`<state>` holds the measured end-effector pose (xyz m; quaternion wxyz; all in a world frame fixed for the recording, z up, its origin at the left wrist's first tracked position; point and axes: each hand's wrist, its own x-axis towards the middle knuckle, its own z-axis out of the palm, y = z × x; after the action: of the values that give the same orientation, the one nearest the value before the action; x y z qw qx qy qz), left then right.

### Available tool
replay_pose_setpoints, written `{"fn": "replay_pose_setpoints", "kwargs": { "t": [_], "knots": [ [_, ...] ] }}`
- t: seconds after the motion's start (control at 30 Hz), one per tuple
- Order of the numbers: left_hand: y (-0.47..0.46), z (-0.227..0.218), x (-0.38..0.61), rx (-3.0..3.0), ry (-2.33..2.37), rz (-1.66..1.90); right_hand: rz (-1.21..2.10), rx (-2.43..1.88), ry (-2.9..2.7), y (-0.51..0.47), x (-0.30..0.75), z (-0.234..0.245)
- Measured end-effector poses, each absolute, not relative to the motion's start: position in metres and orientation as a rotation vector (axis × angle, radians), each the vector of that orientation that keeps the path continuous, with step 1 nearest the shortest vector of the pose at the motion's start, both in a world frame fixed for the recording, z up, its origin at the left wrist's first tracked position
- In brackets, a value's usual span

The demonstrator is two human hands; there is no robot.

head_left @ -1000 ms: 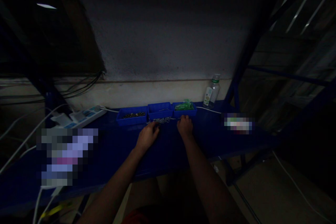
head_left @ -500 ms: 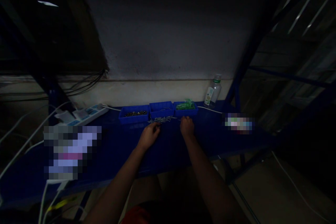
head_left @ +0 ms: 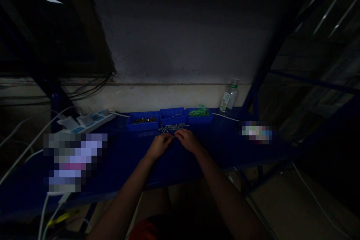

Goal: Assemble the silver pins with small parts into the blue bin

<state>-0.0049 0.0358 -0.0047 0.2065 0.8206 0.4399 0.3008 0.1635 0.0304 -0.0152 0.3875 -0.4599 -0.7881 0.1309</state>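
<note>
Here, a scatter of thin silvery pins [head_left: 172,128]

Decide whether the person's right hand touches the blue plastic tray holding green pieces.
Apart: the head view shows bare blue tabletop between the right hand and that blue plastic tray.

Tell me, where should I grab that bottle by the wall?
The bottle stands on its base near the wall, with a blue shelf post close on its right. Probably wrap your hand round its wide body, below the narrow neck, coming from the front-left, where the way looks open.
</note>
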Motion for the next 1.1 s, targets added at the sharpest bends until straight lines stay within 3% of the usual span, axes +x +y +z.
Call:
{"fn": "replay_pose_setpoints", "kwargs": {
  "t": [0.37, 0.87, 1.1],
  "knots": [
    [0.0394, -0.0074, -0.0054, 2.303, 1.231, 0.870, 0.724, -1.080, -1.735, 0.0378, 0.1588, -0.0218],
    [0.0415, -0.0104, -0.0043, 2.352, 1.247, 0.786, 0.637, -1.088, -1.779, 0.0347, 0.1586, -0.0189],
    [0.0391, -0.0055, -0.0055, 2.227, 1.199, 0.980, 0.572, -1.191, -1.777, 0.0346, 0.1634, -0.0211]
  ]
}}
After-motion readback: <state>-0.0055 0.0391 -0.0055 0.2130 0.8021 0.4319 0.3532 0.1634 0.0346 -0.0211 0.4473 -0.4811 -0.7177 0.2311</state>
